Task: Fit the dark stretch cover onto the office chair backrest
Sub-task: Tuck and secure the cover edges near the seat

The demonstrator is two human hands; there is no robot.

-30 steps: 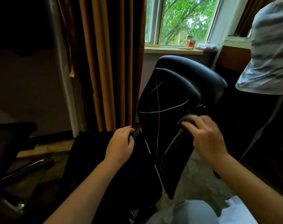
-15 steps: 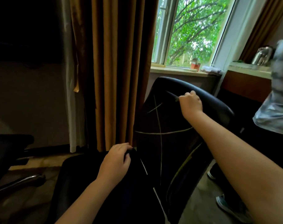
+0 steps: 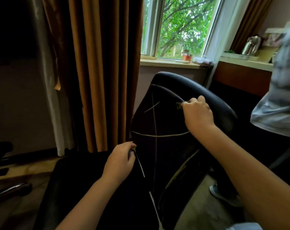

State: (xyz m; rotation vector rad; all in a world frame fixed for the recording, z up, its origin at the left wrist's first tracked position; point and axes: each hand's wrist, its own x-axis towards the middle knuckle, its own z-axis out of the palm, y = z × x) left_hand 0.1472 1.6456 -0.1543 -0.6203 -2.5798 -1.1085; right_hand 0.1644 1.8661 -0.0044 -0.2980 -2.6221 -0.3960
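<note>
Dark stretch cover (image 3: 159,146), crossed by pale seam lines, sits at the centre of the frame, drawn partway over the glossy black office chair backrest (image 3: 212,97). The right hand (image 3: 198,114) pinches the cover's upper edge against the backrest's top, its fingers (image 3: 188,103) curled tight on the fabric. Lower, centre-left, the left hand (image 3: 119,161) grips the cover's left edge, fingers closed around it. A brown curtain (image 3: 97,72) hangs behind.

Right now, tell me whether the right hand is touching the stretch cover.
Touching. The head view shows the right hand pinching the upper edge of the stretch cover.
</note>
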